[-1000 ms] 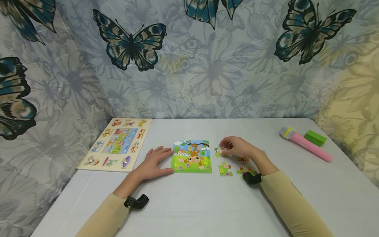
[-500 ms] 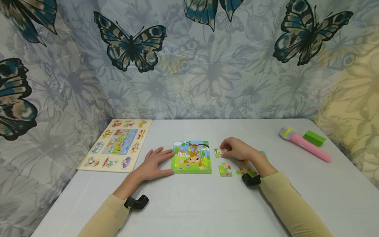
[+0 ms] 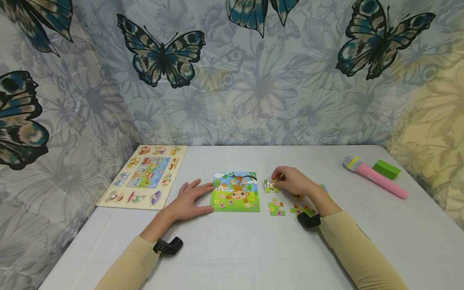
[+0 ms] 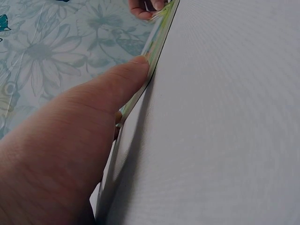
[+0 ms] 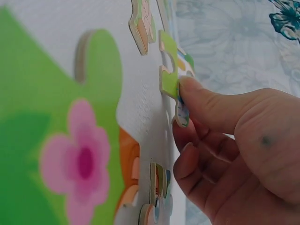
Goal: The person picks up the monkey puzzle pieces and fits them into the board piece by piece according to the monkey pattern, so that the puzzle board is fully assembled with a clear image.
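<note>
A square monkey picture puzzle (image 3: 237,203) lies flat on the white table between the hands. My left hand (image 3: 185,203) rests at its left edge, with thumb and fingertips spread along that side. To the right of the picture, my right hand (image 3: 295,181) pinches a green puzzle piece (image 5: 169,86) between thumb and fingers; the right wrist view shows the piece tipped up. Nearer the front lie a puzzle piece with a pink flower (image 3: 276,208) and another flowered puzzle piece (image 3: 301,208), partly hidden by the right wrist camera. More pieces sit under the right forearm, mostly covered.
A large wooden board with small pictures (image 3: 143,177) lies at the back left. Towards the back right are a pink toy microphone (image 3: 377,177) and a green block (image 3: 386,169). Behind the table (image 3: 232,253) hangs a butterfly-print cloth (image 3: 261,100).
My right fingertips have shifted slightly to the right, and a bit more of the pinched puzzle piece shows. The left hand and the monkey picture stay in place.
</note>
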{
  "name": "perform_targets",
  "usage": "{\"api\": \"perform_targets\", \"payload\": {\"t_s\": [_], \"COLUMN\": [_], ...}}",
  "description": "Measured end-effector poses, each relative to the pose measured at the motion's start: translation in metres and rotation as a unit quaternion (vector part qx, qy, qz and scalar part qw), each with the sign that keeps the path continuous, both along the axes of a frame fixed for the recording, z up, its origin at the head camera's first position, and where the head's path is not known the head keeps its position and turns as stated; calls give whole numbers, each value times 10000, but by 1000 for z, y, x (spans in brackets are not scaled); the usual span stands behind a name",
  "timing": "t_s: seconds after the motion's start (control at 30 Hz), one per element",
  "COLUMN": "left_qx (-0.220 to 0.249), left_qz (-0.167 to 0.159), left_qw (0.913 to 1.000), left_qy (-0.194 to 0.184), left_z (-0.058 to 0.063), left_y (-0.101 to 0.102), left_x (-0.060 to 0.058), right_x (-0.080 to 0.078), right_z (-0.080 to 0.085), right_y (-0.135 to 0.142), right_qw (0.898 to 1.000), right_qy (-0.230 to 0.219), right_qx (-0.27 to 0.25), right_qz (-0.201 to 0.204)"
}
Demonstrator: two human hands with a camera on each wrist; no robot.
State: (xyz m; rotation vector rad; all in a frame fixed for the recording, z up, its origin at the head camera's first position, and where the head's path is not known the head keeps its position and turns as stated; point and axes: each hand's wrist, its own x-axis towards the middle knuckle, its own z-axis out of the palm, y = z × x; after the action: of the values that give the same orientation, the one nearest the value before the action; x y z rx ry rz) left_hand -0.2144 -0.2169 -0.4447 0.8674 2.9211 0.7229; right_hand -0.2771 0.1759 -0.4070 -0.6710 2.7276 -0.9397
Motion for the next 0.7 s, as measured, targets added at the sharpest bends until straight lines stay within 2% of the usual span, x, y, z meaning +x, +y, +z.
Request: {"api": "perform_targets", "payload": {"t_s": [0.4, 0.7], "left_qx": [22, 4], "left_qz": [3, -31], "left_qw": [10000, 10000], "left_qy": [76, 42], "left_z": [2, 3], "left_y": [-1, 0], "left_x": [1, 0], "right_x": [-1, -2], "right_z": [9, 14], "right_y": [7, -9], "right_qw": [9986, 9946], "right_qy": [-77, -241], "right_qx": [-424, -895], "right_qz": [292, 476]}}
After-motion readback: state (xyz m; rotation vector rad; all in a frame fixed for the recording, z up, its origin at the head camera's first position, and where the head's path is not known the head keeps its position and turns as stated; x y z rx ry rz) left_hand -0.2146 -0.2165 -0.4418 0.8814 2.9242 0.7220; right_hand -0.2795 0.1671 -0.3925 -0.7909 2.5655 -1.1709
